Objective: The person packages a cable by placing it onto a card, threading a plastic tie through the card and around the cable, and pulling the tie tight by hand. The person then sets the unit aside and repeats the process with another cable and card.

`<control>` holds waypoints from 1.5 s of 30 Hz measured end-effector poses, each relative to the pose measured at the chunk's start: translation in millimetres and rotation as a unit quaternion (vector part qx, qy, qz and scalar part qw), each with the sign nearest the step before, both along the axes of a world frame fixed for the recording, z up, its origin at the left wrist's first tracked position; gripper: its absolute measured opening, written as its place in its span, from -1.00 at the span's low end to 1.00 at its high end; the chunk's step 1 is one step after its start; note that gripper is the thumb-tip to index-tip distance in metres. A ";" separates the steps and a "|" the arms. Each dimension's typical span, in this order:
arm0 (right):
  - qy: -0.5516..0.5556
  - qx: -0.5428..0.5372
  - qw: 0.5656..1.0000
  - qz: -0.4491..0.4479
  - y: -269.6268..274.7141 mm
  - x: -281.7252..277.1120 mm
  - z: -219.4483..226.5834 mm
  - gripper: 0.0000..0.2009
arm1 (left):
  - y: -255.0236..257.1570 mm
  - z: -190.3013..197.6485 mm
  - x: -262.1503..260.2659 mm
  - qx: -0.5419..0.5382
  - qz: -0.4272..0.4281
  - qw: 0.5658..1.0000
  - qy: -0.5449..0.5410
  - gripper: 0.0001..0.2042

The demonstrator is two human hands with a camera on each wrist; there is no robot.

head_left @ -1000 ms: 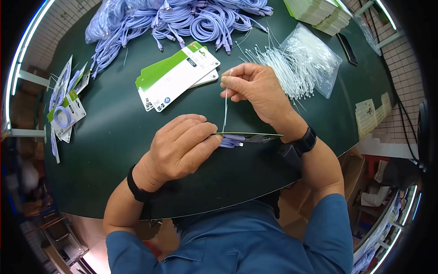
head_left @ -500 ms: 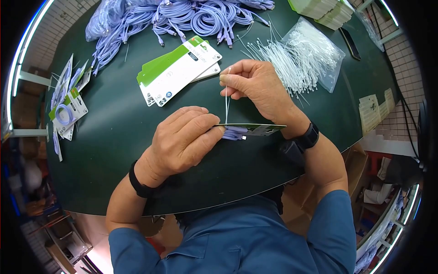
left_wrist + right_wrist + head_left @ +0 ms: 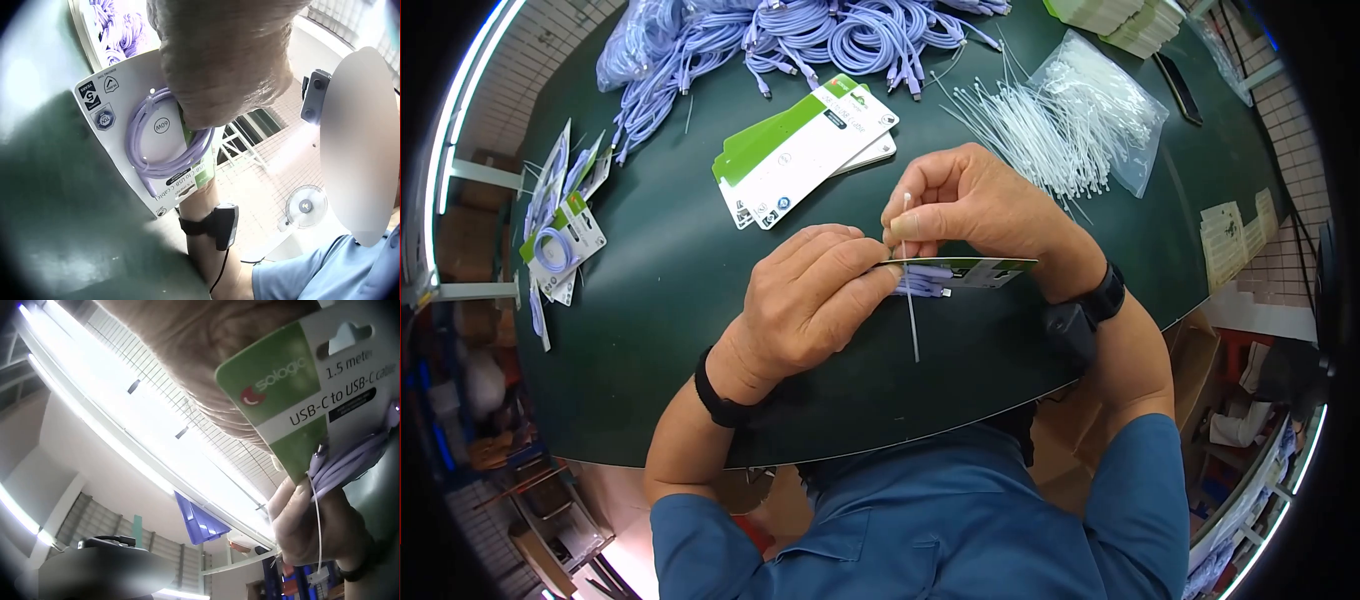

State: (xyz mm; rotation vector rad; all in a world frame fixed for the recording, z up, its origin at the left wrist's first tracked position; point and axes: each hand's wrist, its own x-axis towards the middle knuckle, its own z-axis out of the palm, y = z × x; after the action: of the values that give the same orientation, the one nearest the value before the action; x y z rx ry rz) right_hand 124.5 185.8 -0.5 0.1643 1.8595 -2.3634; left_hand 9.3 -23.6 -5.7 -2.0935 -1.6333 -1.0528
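Observation:
The left hand [image 3: 808,300] pinches the edge of a green and white card [image 3: 990,266], seen nearly edge-on in the head view, with a coiled purple cable [image 3: 925,285] on its near side. In the left wrist view the cable [image 3: 139,137] lies coiled against the printed card [image 3: 103,131]. Just behind the card, the right hand [image 3: 975,205] pinches a white zip tie between thumb and index finger. That tie [image 3: 914,325] hangs down past the card's near side; in the right wrist view its thin tail [image 3: 319,525] hangs below the cable.
Flat cards [image 3: 800,160] lie stacked beyond the hands. Loose zip ties [image 3: 1040,145] and a plastic bag [image 3: 1100,100] lie at the right, near a phone [image 3: 1178,88]. Purple cables [image 3: 870,40] heap at the back; carded cables [image 3: 565,245] sit at the left.
The right hand has come down toward the card. The tie, earlier stretched up between card and fingers, now has a length hanging on the card's near side.

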 end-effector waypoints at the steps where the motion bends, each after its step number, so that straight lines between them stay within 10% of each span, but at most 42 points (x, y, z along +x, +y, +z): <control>1: 0.003 -0.001 1.000 0.001 2.7 0.8 -0.1 -0.84 | 0.1 -0.3 -0.9 0.000 0.003 1.000 0.002 -0.80; 25: -0.040 0.044 0.995 0.084 11.4 -4.7 -4.9 -0.81 | -0.1 16.5 0.3 -0.078 0.007 0.994 -0.077 -0.79; 30: -0.029 0.108 0.991 -0.071 20.5 0.3 11.8 -0.85 | -1.7 12.2 -0.8 -0.124 0.050 0.965 -0.227 -0.78; 33: 0.037 0.169 0.974 -0.145 27.1 4.1 20.7 -0.78 | -1.6 10.5 -2.7 -0.149 0.076 0.941 -0.293 -0.79; 36: 0.281 0.488 0.818 -0.115 12.3 9.1 34.4 -0.68 | -1.0 7.9 -1.7 -0.172 0.107 0.919 -0.339 -0.80; 40: 0.289 0.608 0.736 -0.072 -32.1 5.0 32.9 -0.64 | -0.7 8.7 -2.3 -0.206 0.139 0.898 -0.362 -0.81; 45: 0.254 0.597 0.757 -0.079 -34.1 2.5 19.0 -0.66 | 2.1 2.8 -5.7 -0.186 0.123 0.883 -0.413 -0.84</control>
State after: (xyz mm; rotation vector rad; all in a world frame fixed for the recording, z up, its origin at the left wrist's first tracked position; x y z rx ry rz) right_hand 127.0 151.7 18.5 -0.2560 3.4265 -0.8836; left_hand 3.7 -21.6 -3.0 -1.6129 -2.5854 -1.8036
